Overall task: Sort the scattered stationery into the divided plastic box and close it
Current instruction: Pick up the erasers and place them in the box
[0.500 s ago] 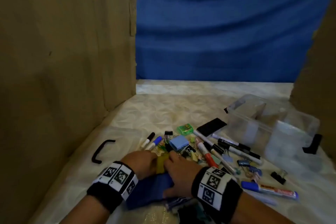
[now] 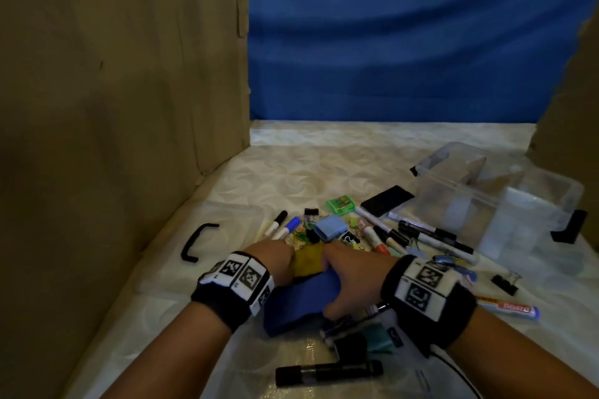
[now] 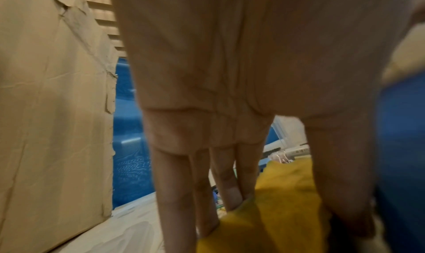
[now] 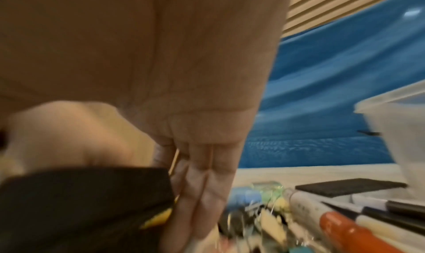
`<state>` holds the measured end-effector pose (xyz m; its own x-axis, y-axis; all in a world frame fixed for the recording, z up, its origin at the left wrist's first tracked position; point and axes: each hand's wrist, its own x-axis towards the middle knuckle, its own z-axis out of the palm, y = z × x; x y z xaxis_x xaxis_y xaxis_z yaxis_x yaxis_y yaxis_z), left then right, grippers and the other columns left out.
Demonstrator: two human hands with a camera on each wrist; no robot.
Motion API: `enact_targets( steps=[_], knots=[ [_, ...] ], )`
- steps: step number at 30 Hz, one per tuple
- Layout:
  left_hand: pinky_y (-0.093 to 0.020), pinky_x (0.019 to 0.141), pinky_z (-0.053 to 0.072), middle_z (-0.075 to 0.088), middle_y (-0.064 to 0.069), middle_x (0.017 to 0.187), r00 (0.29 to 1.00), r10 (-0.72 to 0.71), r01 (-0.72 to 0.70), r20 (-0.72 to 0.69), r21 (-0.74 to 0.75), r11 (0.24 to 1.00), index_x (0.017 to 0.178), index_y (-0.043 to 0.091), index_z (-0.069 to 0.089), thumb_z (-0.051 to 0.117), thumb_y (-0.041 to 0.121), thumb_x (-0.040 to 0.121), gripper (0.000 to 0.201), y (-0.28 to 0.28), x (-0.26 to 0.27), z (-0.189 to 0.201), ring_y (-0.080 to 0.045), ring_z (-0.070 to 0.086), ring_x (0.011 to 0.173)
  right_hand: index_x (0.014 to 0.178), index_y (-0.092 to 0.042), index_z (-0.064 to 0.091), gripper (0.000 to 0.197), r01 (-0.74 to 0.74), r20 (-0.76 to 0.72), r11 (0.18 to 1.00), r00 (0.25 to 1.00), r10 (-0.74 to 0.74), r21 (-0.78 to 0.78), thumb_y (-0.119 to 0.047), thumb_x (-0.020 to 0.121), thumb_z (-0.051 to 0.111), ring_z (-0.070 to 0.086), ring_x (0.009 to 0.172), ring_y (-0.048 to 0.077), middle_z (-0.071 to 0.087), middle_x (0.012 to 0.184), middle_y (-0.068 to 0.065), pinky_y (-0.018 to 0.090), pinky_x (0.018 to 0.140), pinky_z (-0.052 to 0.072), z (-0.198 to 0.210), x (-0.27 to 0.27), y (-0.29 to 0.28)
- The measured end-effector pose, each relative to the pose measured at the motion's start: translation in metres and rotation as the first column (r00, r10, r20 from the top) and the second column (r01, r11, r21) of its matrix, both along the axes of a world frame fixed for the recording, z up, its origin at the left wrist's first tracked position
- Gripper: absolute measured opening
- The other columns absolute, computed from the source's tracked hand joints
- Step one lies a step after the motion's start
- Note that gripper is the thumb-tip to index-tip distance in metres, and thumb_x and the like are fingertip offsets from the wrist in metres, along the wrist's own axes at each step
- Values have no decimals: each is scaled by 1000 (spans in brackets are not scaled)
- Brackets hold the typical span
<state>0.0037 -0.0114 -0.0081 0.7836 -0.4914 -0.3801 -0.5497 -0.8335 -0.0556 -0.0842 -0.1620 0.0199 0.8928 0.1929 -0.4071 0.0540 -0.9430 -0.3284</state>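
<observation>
So I've got both hands on one blue eraser block (image 2: 303, 303) with a yellow pad (image 2: 308, 261) at its far end. My left hand (image 2: 275, 261) pinches the yellow end, my right hand (image 2: 351, 278) wraps the blue side. One clear divided box (image 2: 496, 201) sits open, off to the right, and its one lid (image 2: 210, 230) lies flat to the left. I can't get an exact marker count from the pile (image 2: 372, 233). One marker (image 2: 509, 306) near my right wrist reads "Board". One black binder clip (image 2: 505, 283) sits alone beside it.
</observation>
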Motion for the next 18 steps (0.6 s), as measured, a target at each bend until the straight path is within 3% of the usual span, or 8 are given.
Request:
enact_targets(
  steps=[3, 6, 9, 12, 15, 17, 18],
  knots=[
    [-40, 106, 37, 48, -14, 140, 998, -38, 39, 53, -20, 999, 127, 8, 51, 45, 22, 96, 35, 1, -1, -6, -32, 48, 129, 112, -23, 46, 49, 103, 101, 976, 987, -125, 193, -39, 74, 74, 54, 79, 12, 53, 99, -4, 25, 68, 46, 16, -11, -15],
    [-39, 102, 39, 49, -13, 140, 999, -20, 21, 39, -35, 999, 128, 7, 50, 44, 27, 97, 37, -2, -1, -6, -31, 51, 126, 109, -26, 53, 43, 228, 208, 896, 923, -324, 381, -42, 76, 74, 60, 88, 11, 56, 104, -4, 26, 74, 52, 23, -14, -33],
    [-37, 96, 44, 53, -10, 134, 1000, -21, 20, -8, -68, 997, 127, 12, 51, 57, 36, 90, 45, -3, 2, 2, -29, 56, 119, 102, -22, 55, 39, 351, 201, 702, 793, -574, 619, -43, 76, 74, 62, 92, 13, 60, 105, -2, 28, 73, 50, 23, -15, -49],
    [-32, 83, 46, 58, -9, 119, 996, -3, -11, -91, -157, 988, 117, 13, 53, 62, 47, 85, 48, 4, 11, 10, -25, 59, 102, 106, -17, 55, 36, 379, 162, 532, 680, -715, 757, -37, 81, 71, 60, 87, 14, 61, 104, 4, 25, 74, 49, 23, -17, -57],
    [-24, 64, 38, 55, 2, 93, 977, -12, -71, -214, -379, 923, 96, 24, 49, 56, 53, 88, 31, 15, 22, 23, -12, 53, 79, 108, -13, 57, 34, 382, 6, 288, 592, -806, 878, -30, 83, 70, 63, 103, 30, 61, 113, 16, 40, 88, 55, 21, -17, -63],
    [-20, 65, 39, 54, 10, 92, 959, -20, -134, -283, -513, 848, 101, 28, 49, 53, 52, 90, 26, 23, 27, 33, -4, 53, 81, 112, -8, 54, 34, 334, -99, 115, 562, -821, 936, -23, 85, 68, 62, 106, 29, 59, 117, 19, 30, 81, 58, 23, -17, -64],
    [-20, 69, 42, 55, 11, 95, 949, -18, -172, -315, -564, 808, 105, 28, 50, 52, 50, 91, 26, 27, 29, 36, -3, 54, 85, 114, -7, 52, 35, 311, -124, 67, 553, -824, 948, -21, 86, 68, 62, 106, 28, 59, 117, 18, 26, 77, 57, 24, -17, -65]
  ],
)
